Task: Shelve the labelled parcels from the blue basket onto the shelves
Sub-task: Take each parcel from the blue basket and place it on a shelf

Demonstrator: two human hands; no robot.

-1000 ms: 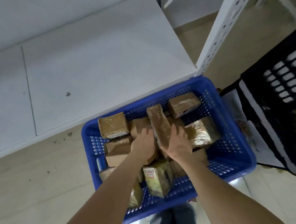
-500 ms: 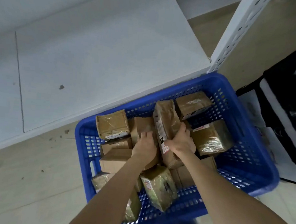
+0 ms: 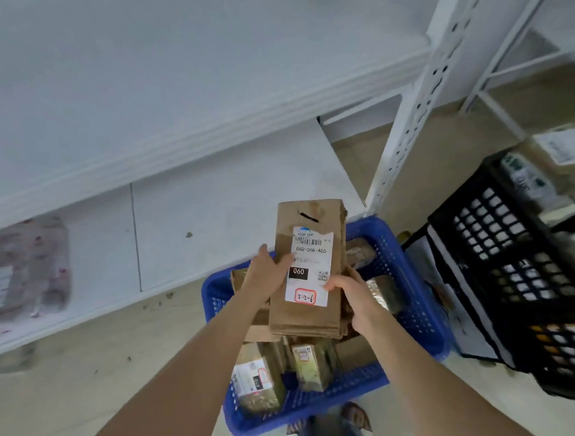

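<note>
Two hands hold one long brown parcel (image 3: 303, 316) above the blue basket (image 3: 422, 295), label side toward you. Your left hand (image 3: 268, 276) grips the parcel's left edge with the thumb across its face. Your right hand (image 3: 353, 299) grips the right edge with the thumb on the label (image 3: 310, 263). Both sets of fingers are clamped on the parcel.

Step in hand, as judged: reading the label. It shows 060-06B-A05, a black 060 block and a handwritten 3-2-6 in a red box, probably the shelf position.

Next move: match that code to a location, then carry the parcel there. No shelf markings are legible, so the target cannot be confirmed from this view.

Clearances: the lower shelf (image 3: 228, 213) lies just beyond the basket's far rim. Open board shows at its right end, and a blurred wrapped parcel (image 3: 17, 267) lies near its left end. An upper shelf edge (image 3: 217, 138) overhangs it, so lift past that lip with care. The white upright (image 3: 420, 101) stands at the shelf's right corner. A black crate (image 3: 501, 253) sits right of the basket. Several parcels (image 3: 257, 382) lie in the basket
</note>
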